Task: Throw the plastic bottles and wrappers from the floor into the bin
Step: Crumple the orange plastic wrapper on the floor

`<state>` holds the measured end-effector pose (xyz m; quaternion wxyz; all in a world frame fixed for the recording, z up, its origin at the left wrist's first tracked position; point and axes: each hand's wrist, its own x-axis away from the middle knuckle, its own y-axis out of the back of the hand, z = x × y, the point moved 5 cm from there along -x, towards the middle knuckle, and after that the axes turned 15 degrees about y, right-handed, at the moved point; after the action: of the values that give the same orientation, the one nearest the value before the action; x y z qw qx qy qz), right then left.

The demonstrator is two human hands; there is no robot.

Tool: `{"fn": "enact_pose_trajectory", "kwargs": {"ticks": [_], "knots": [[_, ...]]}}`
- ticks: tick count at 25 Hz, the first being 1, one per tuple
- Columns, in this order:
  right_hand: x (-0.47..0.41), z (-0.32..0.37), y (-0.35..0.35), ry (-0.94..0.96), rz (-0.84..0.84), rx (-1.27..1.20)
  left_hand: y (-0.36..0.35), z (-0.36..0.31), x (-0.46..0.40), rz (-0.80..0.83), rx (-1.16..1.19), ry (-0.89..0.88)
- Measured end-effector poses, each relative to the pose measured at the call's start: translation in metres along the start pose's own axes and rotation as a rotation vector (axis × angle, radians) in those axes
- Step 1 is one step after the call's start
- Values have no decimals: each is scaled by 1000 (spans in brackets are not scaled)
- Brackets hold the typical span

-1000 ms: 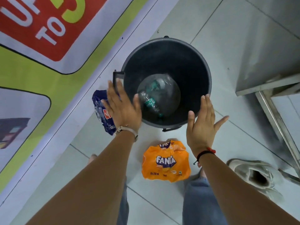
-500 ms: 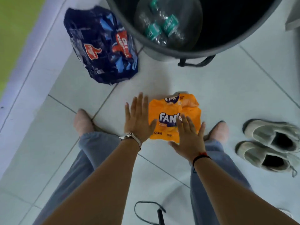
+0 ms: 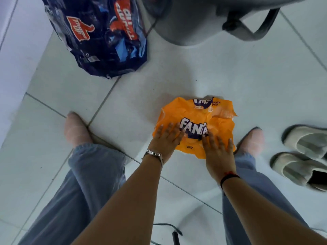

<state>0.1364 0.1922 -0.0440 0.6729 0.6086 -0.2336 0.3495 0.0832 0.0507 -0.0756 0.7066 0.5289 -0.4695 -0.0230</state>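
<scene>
We pressed both hands flat, fingers spread, grasping nothing: left hand [image 3: 163,140] and right hand [image 3: 219,152] on near edge of orange wrapper [image 3: 200,117] lying on floor tiles [image 3: 265,85]. Blue wrapper [image 3: 99,36] lay far left, beside bin [image 3: 191,23].

- Crumpled orange plastic wrapper [image 3: 203,115] on the floor: "FANTA" in white letters on dark blue, partly hidden by folds; small "SNACK PACK" at its top right edge and lower middle
- Crumpled dark blue plastic wrapper [image 3: 99,38]: red "Thums Up" logos, seen upside down
</scene>
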Motion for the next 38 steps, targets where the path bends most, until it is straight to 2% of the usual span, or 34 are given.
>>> {"fn": "enact_pose_trajectory", "kwargs": {"ticks": [3, 7, 10, 12, 14, 17, 19, 22, 25, 26, 28, 32, 38], "knots": [[22, 26, 21, -30, -112, -35, 35, 23, 7, -55, -66, -100], [13, 88, 69, 15, -116, -147, 92, 101, 19, -150, -68, -155], [-29, 134, 127, 64, -152, -246, 122, 191, 21, -215, -184, -170], [-62, 156, 163, 122, -208, -267, 137, 247, 15, -312, -229, -125], [-103, 171, 199, 147, -263, -266, 153, 298, 0, -334, -283, -86], [-149, 175, 245, 135, -356, -234, 169, 340, -33, -309, -335, -96], [-179, 175, 246, 184, -309, -270, 167, 355, -60, -312, -357, -91], [-208, 167, 231, 190, -207, -321, 150, 367, -90, -200, -430, -32], [-230, 164, 208, 227, -65, -306, 125, 374, -98, 199, -612, 57], [-235, 163, 202, 245, -19, -252, 118, 376, -100, 259, -635, 66], [-240, 162, 195, 253, 13, -182, 108, 375, -102, 269, -616, 83], [-243, 160, 195, 266, -117, -226, 104, 357, -95, 234, -449, 163], [-204, 156, 220, 348, -160, -142, 121, 340, -62, 375, -322, 226]]}}
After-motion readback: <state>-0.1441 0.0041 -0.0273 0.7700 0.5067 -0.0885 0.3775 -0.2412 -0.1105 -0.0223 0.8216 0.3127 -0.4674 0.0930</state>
